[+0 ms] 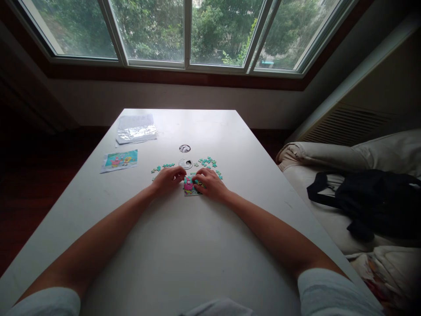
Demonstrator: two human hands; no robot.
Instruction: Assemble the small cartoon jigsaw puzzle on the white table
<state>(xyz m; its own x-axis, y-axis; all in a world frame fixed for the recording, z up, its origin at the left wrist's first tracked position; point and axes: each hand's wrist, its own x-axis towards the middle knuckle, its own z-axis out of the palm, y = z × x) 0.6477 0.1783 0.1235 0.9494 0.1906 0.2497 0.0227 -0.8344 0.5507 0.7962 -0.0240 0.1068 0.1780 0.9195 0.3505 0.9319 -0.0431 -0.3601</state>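
Observation:
A partly assembled jigsaw puzzle point(188, 188) with a pink figure lies flat on the white table between my hands. My right hand point(210, 183) rests over its right side, fingers bent and touching the pieces, so that part is hidden. At the puzzle's upper left, my left hand point(169, 179) hovers with its fingers curled together; whether a piece is between them is too small to tell. Loose green puzzle pieces point(208, 162) are scattered beyond my right hand, and a smaller group of pieces point(164, 166) lies beyond my left.
Two round items, a dark-and-white disc point(184, 149) and a round lid or tin point(186, 163), sit beyond the puzzle. A colourful picture sheet point(120, 161) and papers with a clear plastic sleeve point(137, 129) lie at left. A black bag point(378, 202) rests on the seat at right.

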